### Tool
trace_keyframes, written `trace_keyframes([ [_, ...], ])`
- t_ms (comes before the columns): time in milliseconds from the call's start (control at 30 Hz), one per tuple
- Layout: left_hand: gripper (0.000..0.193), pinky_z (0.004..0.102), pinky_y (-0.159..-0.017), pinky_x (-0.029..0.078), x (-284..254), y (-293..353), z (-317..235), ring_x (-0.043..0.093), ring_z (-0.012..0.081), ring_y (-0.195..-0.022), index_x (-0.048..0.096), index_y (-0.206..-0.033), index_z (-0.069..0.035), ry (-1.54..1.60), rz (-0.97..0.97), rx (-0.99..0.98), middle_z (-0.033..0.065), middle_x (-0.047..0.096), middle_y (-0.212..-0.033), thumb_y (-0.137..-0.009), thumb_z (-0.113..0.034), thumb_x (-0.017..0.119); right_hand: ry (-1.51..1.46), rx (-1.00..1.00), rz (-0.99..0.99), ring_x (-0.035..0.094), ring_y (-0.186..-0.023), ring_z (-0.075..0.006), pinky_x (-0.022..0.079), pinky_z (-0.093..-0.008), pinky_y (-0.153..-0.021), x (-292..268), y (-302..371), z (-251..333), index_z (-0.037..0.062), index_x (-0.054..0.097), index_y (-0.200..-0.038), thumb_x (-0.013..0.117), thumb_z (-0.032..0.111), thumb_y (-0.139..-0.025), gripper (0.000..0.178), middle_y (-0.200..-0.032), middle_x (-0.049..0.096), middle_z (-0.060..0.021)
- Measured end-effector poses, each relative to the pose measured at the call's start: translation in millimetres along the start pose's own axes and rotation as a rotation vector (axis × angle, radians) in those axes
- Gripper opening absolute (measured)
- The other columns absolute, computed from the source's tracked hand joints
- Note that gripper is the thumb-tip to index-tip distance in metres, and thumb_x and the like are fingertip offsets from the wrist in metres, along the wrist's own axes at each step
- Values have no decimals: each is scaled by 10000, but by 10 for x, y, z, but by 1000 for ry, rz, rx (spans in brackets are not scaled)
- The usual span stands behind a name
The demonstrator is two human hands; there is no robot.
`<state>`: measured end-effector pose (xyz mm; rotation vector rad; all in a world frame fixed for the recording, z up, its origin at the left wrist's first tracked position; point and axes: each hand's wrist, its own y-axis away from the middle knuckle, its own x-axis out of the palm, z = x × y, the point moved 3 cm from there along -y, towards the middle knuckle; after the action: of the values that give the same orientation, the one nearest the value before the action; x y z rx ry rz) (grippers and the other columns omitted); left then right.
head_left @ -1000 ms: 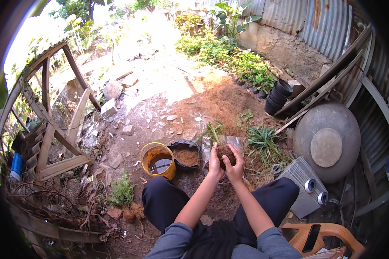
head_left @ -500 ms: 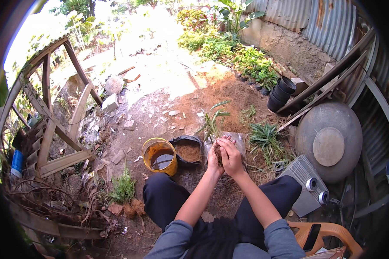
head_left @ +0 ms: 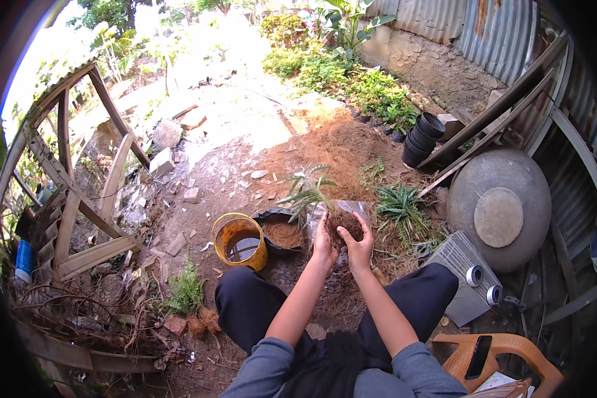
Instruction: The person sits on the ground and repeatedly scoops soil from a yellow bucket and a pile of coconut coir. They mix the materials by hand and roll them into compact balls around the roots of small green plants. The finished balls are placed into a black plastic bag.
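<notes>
Your left hand (head_left: 324,243) and right hand (head_left: 359,248) grip a small plant (head_left: 307,194) between them, cupped around its brown root ball (head_left: 344,226), above the ground in front of your knees. Its leaves lean toward eleven o'clock. At nine o'clock from your hands sits a yellow bucket (head_left: 259,255) of dark liquid, with a black bag (head_left: 272,214) of brown fibre (head_left: 282,234) just beside it. Loose green plants (head_left: 402,206) lie at two o'clock.

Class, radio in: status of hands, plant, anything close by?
Left hand and right hand cupping dark root ball. Plant leaning left. Yellow bucket close by, left of hands.
</notes>
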<state>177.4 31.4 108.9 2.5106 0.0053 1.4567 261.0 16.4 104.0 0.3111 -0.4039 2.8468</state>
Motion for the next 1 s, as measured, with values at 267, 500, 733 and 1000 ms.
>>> trace_keyframes([
  [267,386,368,-866,451,-178,-125,-12,567,216,-940,534,-1083,-53,313,122,-139,93,583,-1048,-835,-330,429,521,-524,324,482,-1121,-290,368,-355,-941,117,-4,611,-22,524,-1131,514,197,-864,346,-1167,522,-160],
  [500,364,338,-875,431,24,67,13,542,212,-973,539,-1049,-73,256,70,-77,80,565,-1063,-842,-338,400,467,-561,322,393,-1196,-328,309,-414,-985,312,-62,702,13,459,-1209,382,313,-921,423,-1263,434,-163],
  [733,408,369,-922,395,-39,-7,-36,498,225,-1064,493,-1142,-84,305,161,-32,90,520,-1157,-835,-337,405,402,-535,351,399,-1191,-320,303,-395,-988,285,-95,706,18,446,-1221,412,321,-911,435,-1254,439,-173],
  [1000,387,374,-923,406,119,110,-70,527,219,-1039,482,-1175,-94,80,137,-7,77,541,-1148,-887,-340,401,176,-217,167,440,-1155,-233,316,-361,-990,110,36,280,-11,477,-1182,690,174,-732,531,-1209,484,-149],
])
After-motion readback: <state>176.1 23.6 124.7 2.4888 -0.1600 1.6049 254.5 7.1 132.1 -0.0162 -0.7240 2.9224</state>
